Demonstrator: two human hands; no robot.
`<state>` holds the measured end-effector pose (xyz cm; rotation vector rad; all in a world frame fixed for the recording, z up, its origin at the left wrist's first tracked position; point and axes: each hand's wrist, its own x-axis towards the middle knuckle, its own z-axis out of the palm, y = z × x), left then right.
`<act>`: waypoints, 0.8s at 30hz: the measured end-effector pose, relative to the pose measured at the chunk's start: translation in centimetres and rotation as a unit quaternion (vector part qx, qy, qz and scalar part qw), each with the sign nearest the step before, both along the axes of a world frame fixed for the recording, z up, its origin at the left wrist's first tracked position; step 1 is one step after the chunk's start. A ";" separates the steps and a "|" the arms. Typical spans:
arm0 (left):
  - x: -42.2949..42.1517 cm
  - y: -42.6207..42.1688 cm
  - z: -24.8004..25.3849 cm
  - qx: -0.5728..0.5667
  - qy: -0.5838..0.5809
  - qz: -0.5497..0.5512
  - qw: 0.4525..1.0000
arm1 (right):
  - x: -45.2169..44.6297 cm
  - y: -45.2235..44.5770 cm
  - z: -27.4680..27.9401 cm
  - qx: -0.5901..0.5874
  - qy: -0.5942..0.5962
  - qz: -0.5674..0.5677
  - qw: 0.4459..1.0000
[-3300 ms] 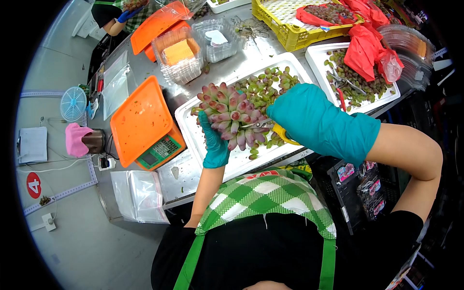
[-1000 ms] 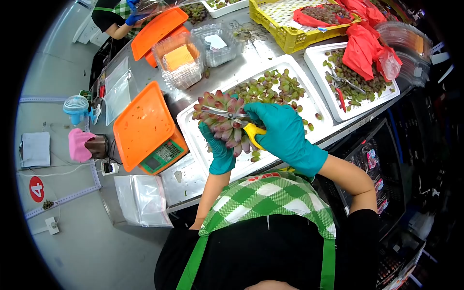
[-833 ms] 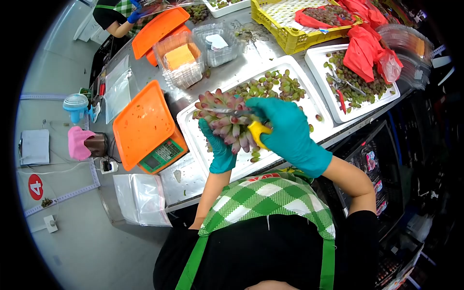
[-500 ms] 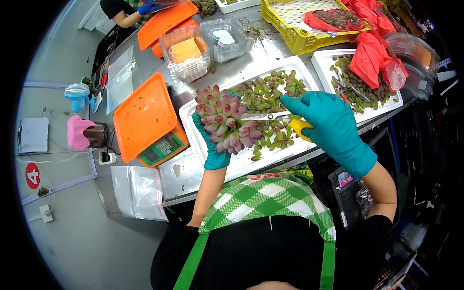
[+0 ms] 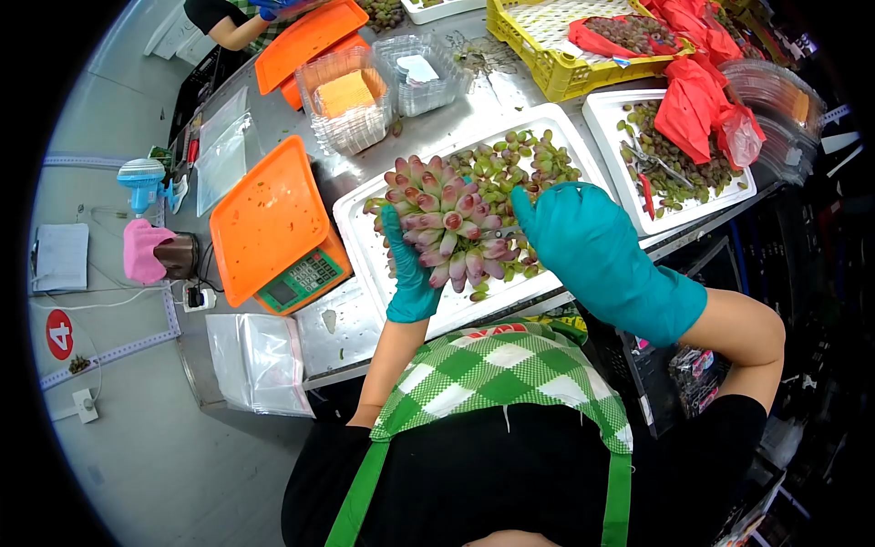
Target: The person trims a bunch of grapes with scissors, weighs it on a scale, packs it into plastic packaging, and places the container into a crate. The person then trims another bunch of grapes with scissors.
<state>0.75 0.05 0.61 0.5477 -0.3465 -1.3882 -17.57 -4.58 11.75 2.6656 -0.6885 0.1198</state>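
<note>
My left hand (image 5: 412, 283), in a teal glove, grips a big cluster of pinkish-green succulent rosettes (image 5: 451, 219) from its left side, thumb up against the leaves. It is held over a white tray (image 5: 351, 223) strewn with loose green succulent leaves (image 5: 524, 159). Just right of the cluster is my right hand (image 5: 583, 242), also gloved, its fingers curled around scissors. The hand's back covers the yellow handles, and the blades are mostly hidden between hand and plant.
On the left stands an orange scale (image 5: 273, 219) beside plastic bags (image 5: 260, 360). Clear plastic boxes (image 5: 346, 105) and a yellow crate (image 5: 565, 82) are behind. A second leaf-filled tray (image 5: 606, 118) holds red-handled snips (image 5: 647, 193). A co-worker's arm (image 5: 239, 32) shows at top left.
The succulent cluster has turned and shifted slightly right in my left hand. My right hand has rolled over and its elbow moved outward, so the scissors' yellow handles and blades are now hidden.
</note>
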 end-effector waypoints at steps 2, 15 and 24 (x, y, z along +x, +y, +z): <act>0.1 -0.2 -0.4 -0.003 0.020 0.000 1.000 | -0.2 -0.1 0.0 0.041 -0.024 0.006 0.999; -0.1 -0.2 1.1 -0.007 0.000 -0.023 1.000 | -0.8 -0.6 1.0 0.128 0.004 0.012 0.992; 0.6 -0.3 -0.9 0.010 -0.049 -0.047 0.998 | -1.9 -1.2 2.2 0.199 0.070 -0.037 0.977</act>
